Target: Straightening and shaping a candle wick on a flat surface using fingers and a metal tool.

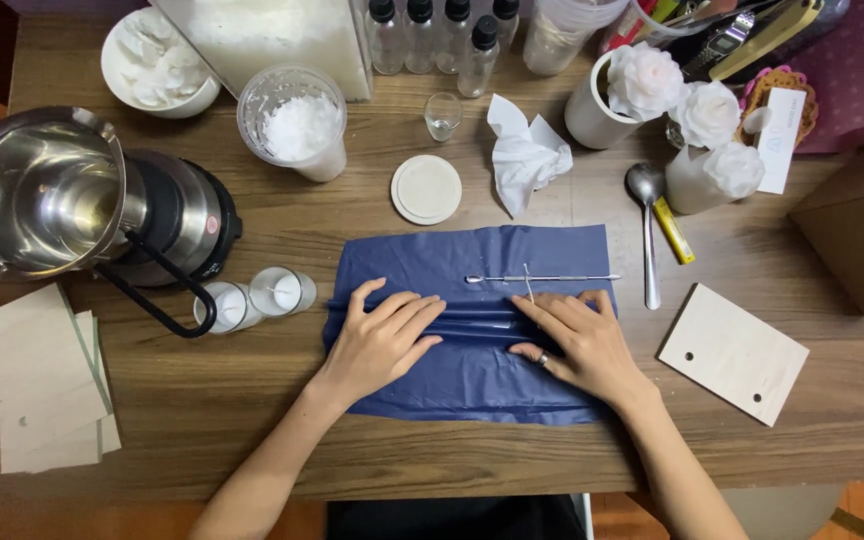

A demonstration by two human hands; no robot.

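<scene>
Left hand (384,340) and right hand (584,342), fingers flat and together, press blue sheet (472,380); shifting it could roll the thin metal tool (542,278) off.

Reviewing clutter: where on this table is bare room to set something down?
Bare wood lies along the near edge, between the plywood stack and the left hand, and between the blue sheet and the drilled board. The far edge is crowded with bottles, cups and wax flowers.
</scene>
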